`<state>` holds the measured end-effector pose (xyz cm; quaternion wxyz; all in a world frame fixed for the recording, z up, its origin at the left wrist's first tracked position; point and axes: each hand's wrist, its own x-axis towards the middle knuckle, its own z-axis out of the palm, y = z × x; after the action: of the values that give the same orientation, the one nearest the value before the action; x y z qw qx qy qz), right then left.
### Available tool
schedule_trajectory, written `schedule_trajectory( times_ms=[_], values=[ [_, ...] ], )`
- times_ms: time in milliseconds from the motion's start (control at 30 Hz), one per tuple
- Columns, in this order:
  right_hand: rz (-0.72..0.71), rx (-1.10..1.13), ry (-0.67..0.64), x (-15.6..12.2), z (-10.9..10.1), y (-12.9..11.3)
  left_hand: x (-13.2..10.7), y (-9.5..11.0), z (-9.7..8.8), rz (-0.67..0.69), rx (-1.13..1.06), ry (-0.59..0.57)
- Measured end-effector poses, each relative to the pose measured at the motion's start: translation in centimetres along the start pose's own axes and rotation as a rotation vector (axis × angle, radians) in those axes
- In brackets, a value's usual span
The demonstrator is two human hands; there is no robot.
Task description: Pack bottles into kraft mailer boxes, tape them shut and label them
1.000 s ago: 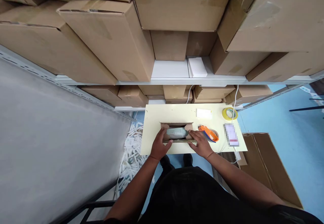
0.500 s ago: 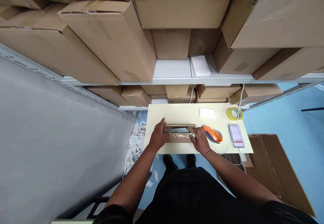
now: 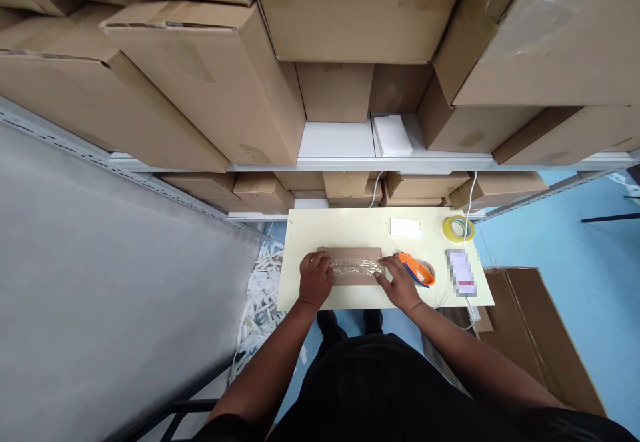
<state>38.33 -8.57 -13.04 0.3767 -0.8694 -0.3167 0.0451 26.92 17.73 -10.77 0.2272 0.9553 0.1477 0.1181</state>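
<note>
A small brown cardboard box [image 3: 354,281] lies on the cream table in front of me, its top flaps folded down and loose clear tape wrinkled along the middle. At its left end is my left hand [image 3: 316,281], fingers bent over the edge and gripping it. My right hand [image 3: 399,285] holds the opposite end, thumb on the near side and fingertips at the far corner. Just right of that hand sits an orange tape dispenser [image 3: 411,265] with a blue edge. The inside of the box is hidden.
On the table [image 3: 303,229] are a small white box [image 3: 405,227], a yellow tape roll [image 3: 453,230] and a blurred phone-like item [image 3: 461,272] with a white cable. Shelves with several cartons [image 3: 200,75] rise behind. Paper scraps [image 3: 260,289] litter the floor left; a large open carton [image 3: 540,335] stands right.
The box's flap, raised before with a gap showing the inside, now lies folded down flat. My hands remain at the two ends, with the left one now more over the top.
</note>
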Motion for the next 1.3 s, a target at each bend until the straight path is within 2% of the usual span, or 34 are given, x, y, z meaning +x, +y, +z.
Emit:
schedule_trajectory(
  times_ms=[100, 200, 333, 433, 533, 633, 700, 767, 900, 967, 1067, 1300],
  values=[
    [0.08, -0.194, -0.005, -1.1, -2.2, 2.3, -0.2, 0.4, 0.2, 0.048, 0.159, -0.03],
    [0.287, -0.509, -0.096, -2.1, -3.9, 5.2, -0.9, 0.4, 0.5, 0.124, 0.251, -0.114],
    [0.48, -0.714, -0.296, -2.1, -3.7, 7.4, -1.4, 0.6, 1.0, 0.15, 0.229, -0.18],
    [0.537, -0.703, -0.302, -1.4, -3.4, 7.3, -1.1, 1.2, 1.0, 0.058, 0.046, -0.134],
    [0.511, -0.54, -0.191, -0.7, -4.9, 5.5, -0.8, 1.8, 0.5, -0.092, -0.245, -0.036],
    [0.334, -0.269, -0.12, 0.6, -7.4, 1.8, -0.8, 2.3, -0.4, -0.255, -0.529, -0.045],
    [0.205, -0.12, -0.195, 2.0, -8.2, -1.5, -0.9, 2.3, -1.1, -0.362, -0.722, -0.08],
    [0.106, -0.066, -0.322, 3.7, -7.9, -5.0, -1.0, 2.2, -1.6, -0.446, -0.917, -0.109],
    [0.029, -0.156, -0.477, 6.6, -4.7, -10.0, -1.2, 1.6, -2.3, -0.497, -1.194, -0.109],
    [0.03, -0.21, -0.504, 7.3, -3.1, -11.0, -1.4, 1.4, -2.2, -0.516, -1.224, -0.051],
    [0.067, -0.26, -0.512, 7.6, -1.8, -11.1, -1.7, 1.0, -1.8, -0.578, -1.192, 0.025],
    [0.108, -0.301, -0.507, 7.7, -1.3, -11.0, -2.1, -0.5, -0.5, -0.572, -1.24, -0.015]
  ],
)
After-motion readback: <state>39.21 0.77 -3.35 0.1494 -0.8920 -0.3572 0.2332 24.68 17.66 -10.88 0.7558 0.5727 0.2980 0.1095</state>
